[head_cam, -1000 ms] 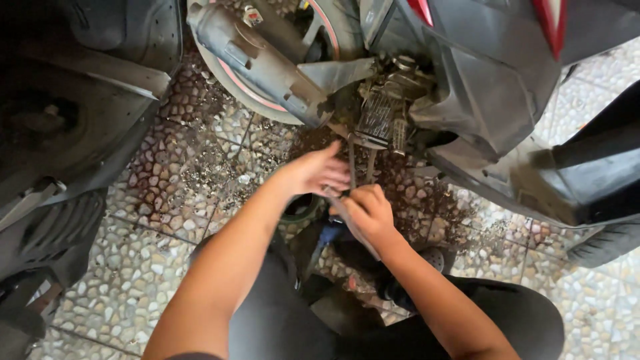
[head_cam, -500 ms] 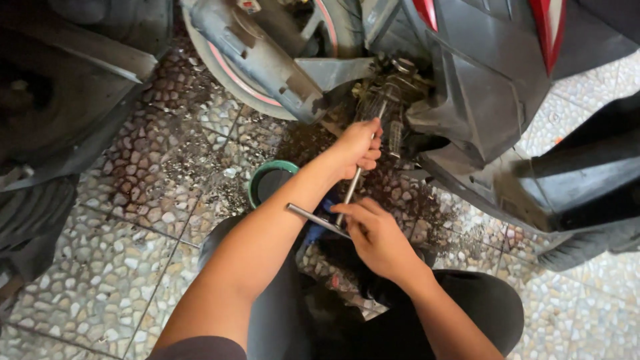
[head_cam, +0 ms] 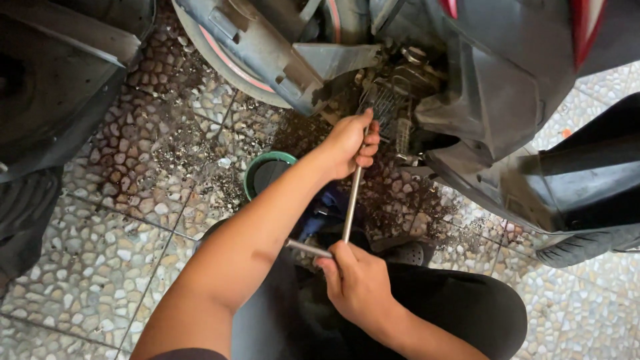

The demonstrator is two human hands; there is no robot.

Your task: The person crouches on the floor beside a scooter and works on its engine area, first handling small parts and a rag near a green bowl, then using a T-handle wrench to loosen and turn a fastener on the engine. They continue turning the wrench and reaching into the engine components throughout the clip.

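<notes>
A long metal T-handle wrench (head_cam: pixel 351 201) runs from my lap up to the grimy engine underside (head_cam: pixel 393 100) of a scooter. My left hand (head_cam: pixel 350 143) is closed around the upper part of the shaft, just below the engine. My right hand (head_cam: pixel 357 280) grips the crossbar handle at the lower end, near my knee. The tip of the tool is hidden behind my left hand and the engine parts.
A green-rimmed bowl (head_cam: pixel 257 168) with dark liquid sits on the pebble-tile floor (head_cam: pixel 127 220) beside my left forearm. The scooter's dark body panels (head_cam: pixel 520 100) and rear wheel (head_cam: pixel 240 67) loom above. Another dark vehicle part (head_cam: pixel 47 87) stands at the left. Oil stains the floor under the engine.
My left hand rose along the wrench shaft to the engine. My right hand took the crossbar handle. The view shifted, so the green-rimmed bowl came into sight.
</notes>
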